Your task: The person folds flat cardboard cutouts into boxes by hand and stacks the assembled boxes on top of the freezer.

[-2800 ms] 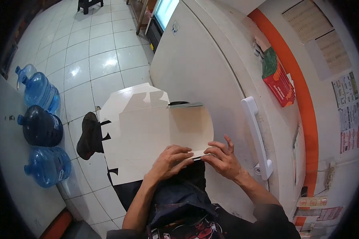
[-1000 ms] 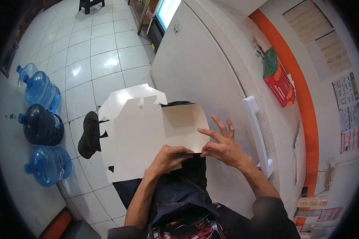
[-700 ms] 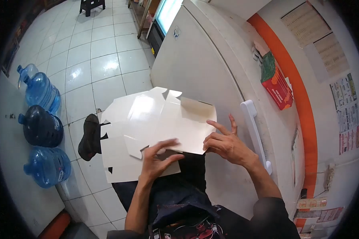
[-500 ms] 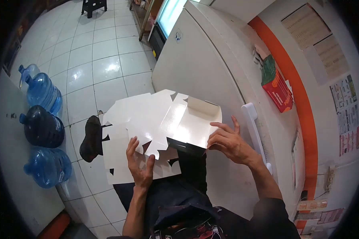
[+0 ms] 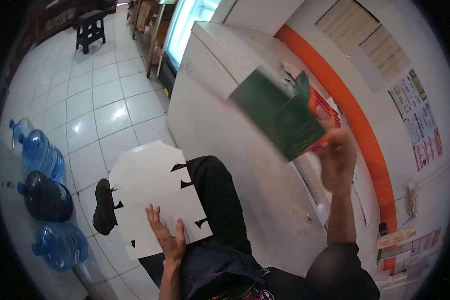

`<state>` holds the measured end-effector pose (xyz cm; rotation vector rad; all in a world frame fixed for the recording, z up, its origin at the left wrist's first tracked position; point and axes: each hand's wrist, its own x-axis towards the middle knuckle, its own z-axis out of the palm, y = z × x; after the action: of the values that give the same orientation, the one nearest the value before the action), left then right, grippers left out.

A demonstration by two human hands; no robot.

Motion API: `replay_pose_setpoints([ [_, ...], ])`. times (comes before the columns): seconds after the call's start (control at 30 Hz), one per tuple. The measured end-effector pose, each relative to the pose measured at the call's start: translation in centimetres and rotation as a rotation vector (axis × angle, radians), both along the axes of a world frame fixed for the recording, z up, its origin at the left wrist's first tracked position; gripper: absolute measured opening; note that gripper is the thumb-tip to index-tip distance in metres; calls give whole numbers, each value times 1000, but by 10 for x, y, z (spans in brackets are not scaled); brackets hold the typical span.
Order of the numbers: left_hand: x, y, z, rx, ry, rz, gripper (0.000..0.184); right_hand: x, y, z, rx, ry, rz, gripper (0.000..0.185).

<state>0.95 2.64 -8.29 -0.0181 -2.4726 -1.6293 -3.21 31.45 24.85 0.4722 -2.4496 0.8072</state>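
My left hand [image 5: 166, 237] rests with fingers spread on a flat white cardboard box blank [image 5: 152, 192], which lies across my lap. Dark gaps show at the notches along the blank's edges. Over the top of the white chest freezer, my right hand [image 5: 337, 157], blurred by motion, grips a folded cardboard box [image 5: 277, 115] by its near end. A dark green outer face of that box is turned toward me. Just behind it, partly covered, are red-and-green cartons [image 5: 330, 105] on the freezer top.
Large blue water bottles [image 5: 42, 155] stand along the left wall. A black stool [image 5: 90, 32] is on the tiled floor at the back. The freezer [image 5: 225, 125] fills the right side, below a wall with an orange stripe [image 5: 355, 110] and posted papers [image 5: 347, 25].
My right hand has lifted the folded box off the blank and carried it up and right over the freezer. My left hand stays on the blank. The view has shifted right.
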Motion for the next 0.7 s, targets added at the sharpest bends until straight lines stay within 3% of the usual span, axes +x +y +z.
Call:
replay_pose_setpoints([
  [0.07,1,0,-1,7,-8,-1,75,4,9,20,-101,222,-73,6],
  [0.2,0,0,1,-4,-27,-8,73,-26,43,62,64,602,-238,8],
  [0.3,1,0,0,3,-12,5,70,-62,113,76,67,542,-214,22],
  [0.37,1,0,1,-1,-12,7,70,-83,148,76,223,434,-330,28],
  [0.43,1,0,-1,-15,-15,10,71,-107,167,62,173,346,-305,34],
  [0.5,1,0,-4,-40,-27,11,71,-136,214,34,140,353,-341,19],
  [0.7,2,0,-1,-59,-51,17,69,-148,238,0,455,212,-754,21],
])
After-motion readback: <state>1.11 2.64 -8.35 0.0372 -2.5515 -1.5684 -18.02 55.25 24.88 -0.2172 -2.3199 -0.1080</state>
